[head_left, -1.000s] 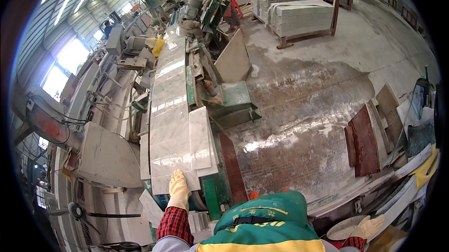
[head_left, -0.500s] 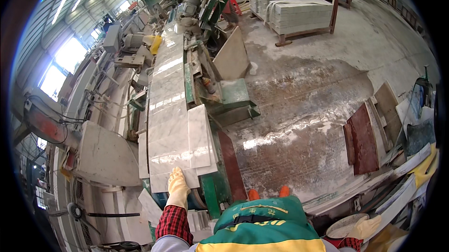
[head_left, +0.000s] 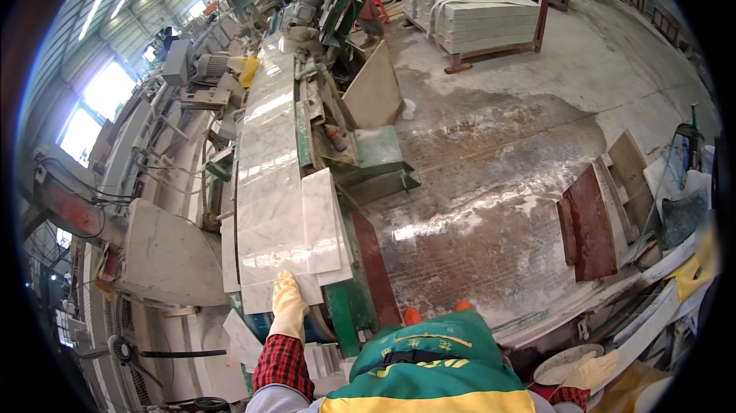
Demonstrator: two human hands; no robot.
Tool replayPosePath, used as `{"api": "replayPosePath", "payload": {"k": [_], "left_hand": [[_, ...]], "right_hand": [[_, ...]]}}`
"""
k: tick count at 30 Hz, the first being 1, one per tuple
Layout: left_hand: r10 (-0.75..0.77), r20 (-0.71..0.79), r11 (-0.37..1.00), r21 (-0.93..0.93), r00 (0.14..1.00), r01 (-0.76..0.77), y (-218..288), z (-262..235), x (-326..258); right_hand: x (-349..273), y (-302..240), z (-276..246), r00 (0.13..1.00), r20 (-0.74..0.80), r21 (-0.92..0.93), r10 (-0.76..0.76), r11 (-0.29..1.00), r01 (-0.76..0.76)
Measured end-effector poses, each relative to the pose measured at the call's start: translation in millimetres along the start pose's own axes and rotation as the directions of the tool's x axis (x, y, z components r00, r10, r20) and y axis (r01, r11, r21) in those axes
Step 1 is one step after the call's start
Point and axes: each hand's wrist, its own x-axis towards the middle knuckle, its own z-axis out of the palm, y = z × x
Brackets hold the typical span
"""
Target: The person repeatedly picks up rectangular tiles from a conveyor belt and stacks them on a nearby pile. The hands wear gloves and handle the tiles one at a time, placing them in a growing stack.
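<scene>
My left hand (head_left: 288,304), in a cream rubber glove, lies with fingers stretched out on the near end of a white marble slab (head_left: 259,297). That slab sits at the end of a row of wet, grey-veined marble slabs (head_left: 268,191) on a long conveyor. Two narrower marble strips (head_left: 320,217) overlap along the row's right edge. Off to the lower right, my right hand (head_left: 592,372), gloved alike, has its fingers extended beside a round, pale, dish-like thing (head_left: 560,365). Whether it touches that thing I cannot tell.
Machinery with a motor (head_left: 213,66) flanks the conveyor. A green metal box (head_left: 379,154) juts out on the right. Stacked stone slabs (head_left: 487,18) stand on a pallet at the back, near another person (head_left: 368,11). Dark red boards (head_left: 589,223) lean at the right of the wet floor.
The whole view has shifted slightly. My right hand has moved a little, its fingers now spread more to the right. My left hand stays on the near slab.
</scene>
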Motion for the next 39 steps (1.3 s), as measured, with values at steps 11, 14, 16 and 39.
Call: {"api": "replayPosePath", "payload": {"k": [11, 14, 16, 39], "left_hand": [[-0.016, 0.018, 0.999, -0.031, 1.0, 0.017, 6, -11, 0], [-0.053, 0.042, 0.998, -0.038, 0.998, 0.054, 6, -18, -4], [-0.048, 0.062, 0.998, -0.047, 0.997, 0.051, 11, -27, -7], [0.013, -0.182, 0.984, -0.171, 0.983, -0.045, -3, -24, -18]], "right_hand": [[11, 83, 52, 0.908, 0.29, -0.215, 0.302, 0.945, -0.245], [10, 109, 99, 0.757, 0.373, -0.177, 0.536, 0.843, -0.509], [7, 141, 143, 0.667, 0.451, -0.15, 0.593, 0.787, -0.598], [50, -132, -40, 0.509, 0.86, 0.498, 0.033, 0.157, -0.853]]}}
